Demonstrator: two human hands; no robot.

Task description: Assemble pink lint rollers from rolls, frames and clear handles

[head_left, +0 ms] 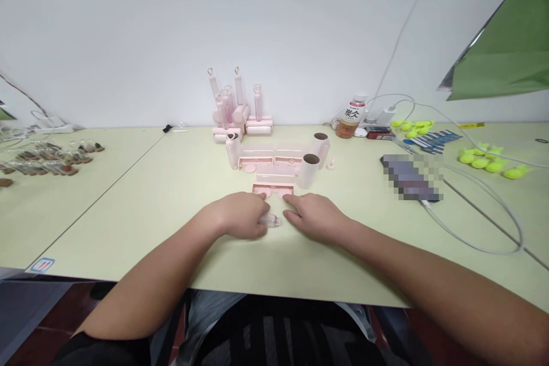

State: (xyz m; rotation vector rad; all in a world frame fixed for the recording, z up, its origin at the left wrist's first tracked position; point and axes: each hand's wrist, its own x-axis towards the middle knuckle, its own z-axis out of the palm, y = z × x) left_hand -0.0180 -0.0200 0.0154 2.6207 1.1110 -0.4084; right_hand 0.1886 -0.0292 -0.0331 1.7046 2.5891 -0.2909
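I have the L hand (245, 215) & R hand (316, 215) at the near side of an open pink case (273, 187), mid-way across a pale-yellow table (128, 206). L fingers curl by a clear piece (271, 220); can't tell if they're pinching it. R thumb & forefinger are spread, forefinger tip by the case's R end. A white tube (308, 172) stands just beyond; phone (409, 178) w/ cable (472, 250) farther R.

This seems a small assembly workshop: the worktop (141, 183) bears pink cases (259, 123) mid-length, rows of bagged pieces (49, 168) at its left, a numbered label (43, 265) in front.
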